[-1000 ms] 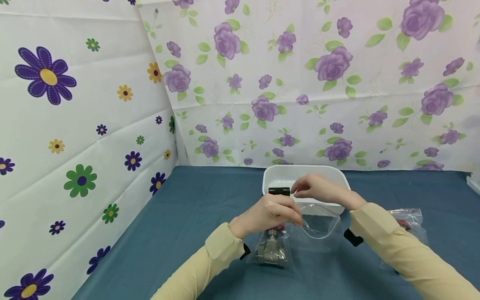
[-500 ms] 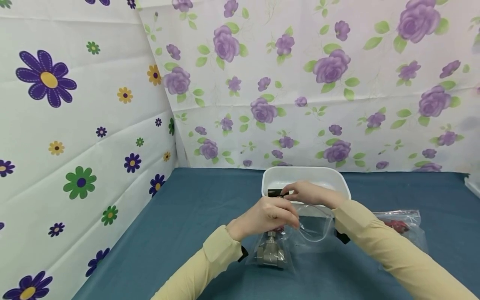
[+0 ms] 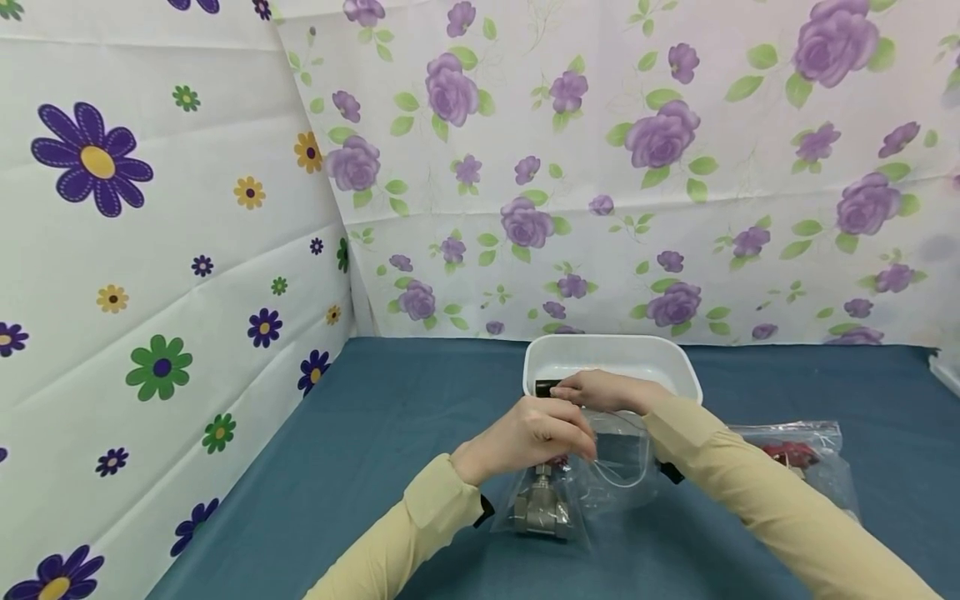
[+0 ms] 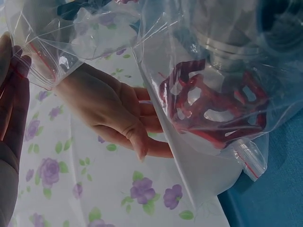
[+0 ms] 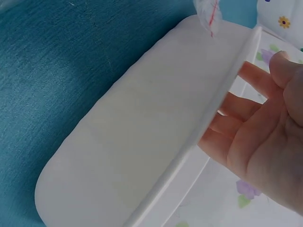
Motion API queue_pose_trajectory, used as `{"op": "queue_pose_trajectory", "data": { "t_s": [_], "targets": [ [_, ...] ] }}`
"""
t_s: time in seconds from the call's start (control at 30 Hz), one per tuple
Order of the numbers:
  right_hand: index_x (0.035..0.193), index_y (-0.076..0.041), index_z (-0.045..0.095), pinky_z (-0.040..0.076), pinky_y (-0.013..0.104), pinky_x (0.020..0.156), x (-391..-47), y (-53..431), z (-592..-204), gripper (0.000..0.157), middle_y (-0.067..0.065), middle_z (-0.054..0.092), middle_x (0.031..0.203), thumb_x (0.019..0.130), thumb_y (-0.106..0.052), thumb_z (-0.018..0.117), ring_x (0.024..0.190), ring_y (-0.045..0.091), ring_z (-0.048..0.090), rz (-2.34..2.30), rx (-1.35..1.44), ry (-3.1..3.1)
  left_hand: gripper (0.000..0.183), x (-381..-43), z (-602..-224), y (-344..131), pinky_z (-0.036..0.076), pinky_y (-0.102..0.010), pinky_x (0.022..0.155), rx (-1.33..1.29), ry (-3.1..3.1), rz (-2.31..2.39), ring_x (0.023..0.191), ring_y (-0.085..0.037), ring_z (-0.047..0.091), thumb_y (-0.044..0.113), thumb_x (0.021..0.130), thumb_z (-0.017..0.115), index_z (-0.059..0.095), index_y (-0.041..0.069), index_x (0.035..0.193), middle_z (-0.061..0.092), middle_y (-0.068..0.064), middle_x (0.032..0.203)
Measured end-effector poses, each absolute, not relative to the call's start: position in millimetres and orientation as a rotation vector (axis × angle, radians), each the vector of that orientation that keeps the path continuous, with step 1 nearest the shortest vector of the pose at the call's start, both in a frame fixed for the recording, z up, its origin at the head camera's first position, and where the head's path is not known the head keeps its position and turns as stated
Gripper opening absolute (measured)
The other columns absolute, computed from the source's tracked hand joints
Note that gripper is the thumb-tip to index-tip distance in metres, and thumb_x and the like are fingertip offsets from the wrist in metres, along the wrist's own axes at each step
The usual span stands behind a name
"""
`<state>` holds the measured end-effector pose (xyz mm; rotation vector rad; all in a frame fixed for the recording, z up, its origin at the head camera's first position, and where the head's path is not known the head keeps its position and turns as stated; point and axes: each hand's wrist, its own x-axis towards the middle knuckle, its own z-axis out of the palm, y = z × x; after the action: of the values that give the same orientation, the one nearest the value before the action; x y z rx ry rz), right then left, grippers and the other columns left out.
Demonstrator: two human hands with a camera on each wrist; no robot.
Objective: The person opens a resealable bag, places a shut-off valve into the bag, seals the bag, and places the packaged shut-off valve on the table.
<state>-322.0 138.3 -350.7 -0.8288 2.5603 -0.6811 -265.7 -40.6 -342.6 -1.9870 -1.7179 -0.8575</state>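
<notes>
My left hand (image 3: 536,433) pinches the red-lined zip edge of a clear plastic bag (image 4: 52,56), whose mouth gapes to the right in the head view. Just beneath this hand, a metal valve (image 3: 542,510) lies inside clear plastic on the cloth; its red handwheel (image 4: 218,111) shows in the left wrist view. My right hand (image 3: 606,392) reaches over the near rim of a white tray (image 3: 682,367), fingers extended past the rim and thumb apart. In the head view its fingertips overlap a black cylinder (image 3: 545,388) in the tray. The right fingertips are partly hidden by the tray wall.
A second zip bag (image 3: 817,437) with a red-handled part lies to the right, partly behind my right sleeve. Blue cloth (image 3: 420,392) covers the table. Flowered sheets (image 3: 480,167) hang behind and at the left.
My right hand has moved left and slightly down, over the tray toward the black cylinder. The left hand stays nearly still with the bag, whose opening has narrowed a little.
</notes>
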Motion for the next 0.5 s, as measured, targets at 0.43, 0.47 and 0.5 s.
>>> {"op": "queue_pose_trajectory", "data": {
  "t_s": [0.43,0.47,0.5],
  "targets": [
    [0.106,-0.01,0.065,0.042,0.031,0.068,-330.7,128.1,-359.6,0.024,-0.003,0.061,0.09,0.097,-0.017,0.044,0.077,0.011,0.054,-0.628,-0.83,2.576,0.013,-265.9,-342.6,-42.4,0.042,-0.017,0.08,-2.007,-1.705,-0.886,0.087,-0.006,0.056,-0.002,0.086,0.06,0.07,0.006,0.085,0.063,-0.003,0.087],
    [0.106,-0.01,0.065,0.042,0.031,0.069,-331.3,127.5,-359.9,0.024,-0.003,0.061,0.09,0.097,-0.016,0.044,0.077,0.012,0.054,-0.628,-0.816,2.575,0.013,-266.1,-342.7,-42.5,0.042,-0.017,0.08,-2.007,-1.704,-0.883,0.087,-0.006,0.056,-0.002,0.086,0.06,0.07,0.006,0.085,0.063,-0.003,0.087],
    [0.107,-0.009,0.065,0.043,0.031,0.069,-332.0,127.0,-360.2,0.024,-0.002,0.061,0.09,0.097,-0.016,0.044,0.077,0.013,0.055,-0.629,-0.813,2.576,0.013,-266.2,-342.8,-42.6,0.042,-0.017,0.079,-2.006,-1.703,-0.884,0.087,-0.006,0.056,-0.003,0.085,0.061,0.07,0.006,0.085,0.063,-0.003,0.087]
  ]
}}
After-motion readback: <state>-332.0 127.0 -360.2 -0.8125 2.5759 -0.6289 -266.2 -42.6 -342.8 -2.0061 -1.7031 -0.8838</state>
